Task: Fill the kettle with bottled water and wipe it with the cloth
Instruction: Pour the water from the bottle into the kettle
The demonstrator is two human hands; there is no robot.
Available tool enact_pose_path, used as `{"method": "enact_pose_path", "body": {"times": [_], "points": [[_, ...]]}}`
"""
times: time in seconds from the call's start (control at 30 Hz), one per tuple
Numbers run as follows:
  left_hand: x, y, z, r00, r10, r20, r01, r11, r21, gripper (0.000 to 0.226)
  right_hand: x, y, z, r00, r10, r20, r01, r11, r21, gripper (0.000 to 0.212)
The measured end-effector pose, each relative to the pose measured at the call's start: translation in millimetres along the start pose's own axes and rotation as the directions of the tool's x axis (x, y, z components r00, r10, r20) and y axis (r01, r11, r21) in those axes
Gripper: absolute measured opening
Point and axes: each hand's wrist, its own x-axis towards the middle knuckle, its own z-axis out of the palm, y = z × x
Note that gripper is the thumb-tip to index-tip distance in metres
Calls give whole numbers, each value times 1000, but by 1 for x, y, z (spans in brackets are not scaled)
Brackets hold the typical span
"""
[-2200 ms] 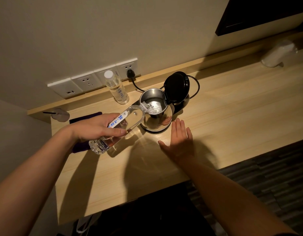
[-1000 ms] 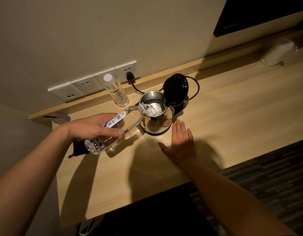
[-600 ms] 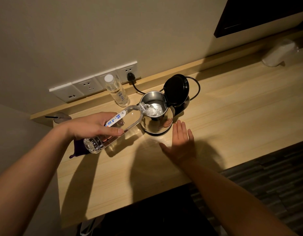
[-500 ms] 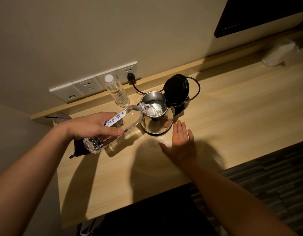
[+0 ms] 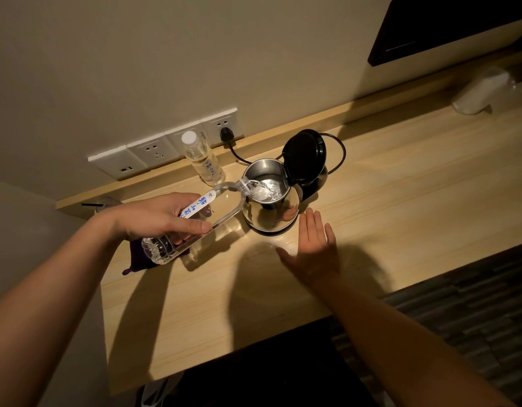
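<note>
At the kettle's (image 5: 270, 215) 9 o'clock rim, my left hand (image 5: 163, 218) grips the bottle (image 5: 224, 199), tipped as before, water still running in. Right hand (image 5: 312, 251) lies flat, fingers straight, at the kettle's 5 o'clock. Filling unfinished, I judge; cloth (image 5: 136, 259) at 8 o'clock untouched.

The pale wooden desk (image 5: 400, 201) carries a stainless-steel electric kettle (image 5: 271, 212) on a black base, its lid up. A capped clear plastic bottle (image 5: 204, 163) stands upright near the kettle, by the wall. A purple cloth (image 5: 136, 259) lies near the left edge and a white bundle (image 5: 477, 92) far right. The right hand (image 5: 312, 251) rests flat just beside the kettle.
</note>
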Motion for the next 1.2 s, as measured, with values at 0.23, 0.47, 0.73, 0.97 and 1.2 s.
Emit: {"method": "enact_pose_path", "body": {"times": [0.23, 0.47, 0.73, 0.97, 1.2], "points": [[-2, -1, -4, 1000, -7, 9, 7, 1000, -5, 24, -1, 0, 0, 1000, -7, -11, 7, 1000, -3, 105], [-1, -1, -4, 1000, -6, 6, 6, 1000, -10, 35, 0, 1, 0, 1000, -9, 2, 9, 1000, -22, 105], [-2, 1, -7, 1000, -21, 6, 21, 1000, 9, 50, 0, 1, 1, 1000, -13, -18, 12, 1000, -8, 103], [-3, 3, -8, 999, -37, -3, 37, 999, 18, 53, 0, 1, 1, 1000, -9, -4, 9, 1000, -16, 105], [-5, 9, -11, 999, -54, 2, 54, 996, 72, 67, 0, 1, 1, 1000, -6, -8, 6, 1000, -19, 104]]}}
